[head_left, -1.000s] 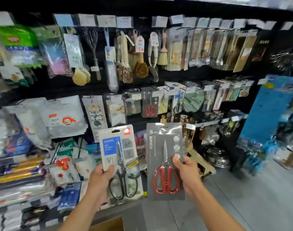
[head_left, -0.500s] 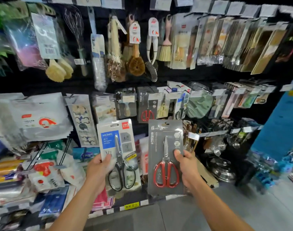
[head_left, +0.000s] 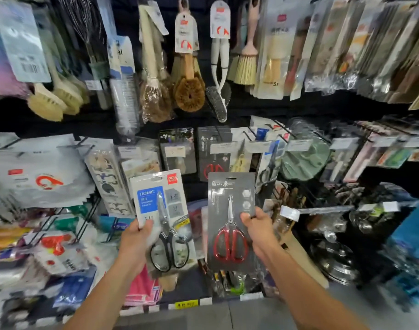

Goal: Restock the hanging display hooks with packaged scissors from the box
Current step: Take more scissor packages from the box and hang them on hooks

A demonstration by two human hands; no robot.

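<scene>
- Red-handled scissors pack [head_left: 230,222], dark grey card, pinched at its right edge by right hand [head_left: 260,231]; thumb on the front, fingers behind, closed on the card.
- Left hand [head_left: 135,244] closed on the left edge of white pack [head_left: 162,217] with black-handled scissors and a blue HOME label; thumb on the front.
- Change: a second ago both packs were lower and further from the rack. Now they are raised and closer, and the view has moved in, so the middle hook row fills the frame. Grips are unchanged.
- Meaning: judged as the approach step. Nothing hung yet; both packs well clear of any hook.
- Orientation: both packs upright, long axis near vertical. Blades point up, handles down. White pack top leans slightly left; grey pack almost straight.
- Hang slots at the top edge of both cards, facing the rack, ready for hooks.
- Likely target for the red pack: hook [head_left: 219,133] just above it, carrying matching hung packs [head_left: 213,153] with red handles.
- Likely target for the white pack: similar hung scissors [head_left: 271,158] to the right of that. Not certain, label blurred.
- Brushes [head_left: 189,91] hang on the row above, not relevant.
- Box not in view.
</scene>
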